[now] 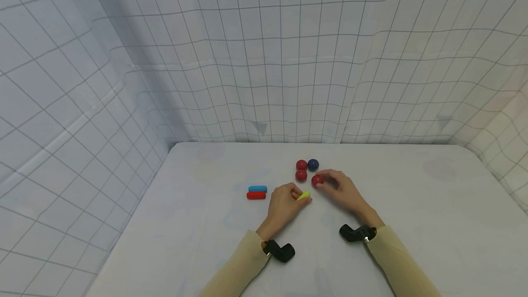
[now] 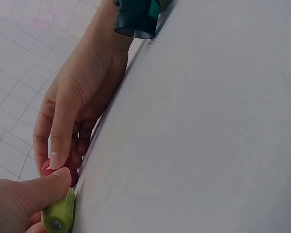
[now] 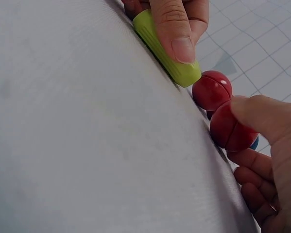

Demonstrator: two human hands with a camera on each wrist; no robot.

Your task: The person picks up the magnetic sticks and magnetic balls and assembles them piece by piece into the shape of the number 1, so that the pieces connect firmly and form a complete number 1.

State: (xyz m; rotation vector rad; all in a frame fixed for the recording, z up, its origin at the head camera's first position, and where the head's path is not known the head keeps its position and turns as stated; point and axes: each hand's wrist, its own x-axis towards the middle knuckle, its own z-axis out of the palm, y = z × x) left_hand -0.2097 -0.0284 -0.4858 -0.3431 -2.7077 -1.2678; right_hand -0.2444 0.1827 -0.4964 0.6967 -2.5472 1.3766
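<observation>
My left hand (image 1: 284, 203) pinches a lime-green rod (image 3: 161, 46) between thumb and fingers, close over the white table. The rod has a ribbed side, and in the left wrist view a round metallic dot shows on its end. Just to the right, my right hand (image 1: 345, 194) holds a glossy red ball (image 3: 228, 128) with thumb and fingertips. A seam runs around this ball. Behind the two hands sit two more red balls, one farther (image 1: 301, 165) and one nearer (image 1: 301, 176), with a dark blue ball (image 1: 313, 165) beside the farther one.
Left of my left hand, a blue rod (image 1: 257, 189) and a red rod (image 1: 256, 195) lie side by side. The white table (image 1: 412, 223) ends at the back against a sheet with a grid pattern (image 1: 280, 81), which also hangs at both sides.
</observation>
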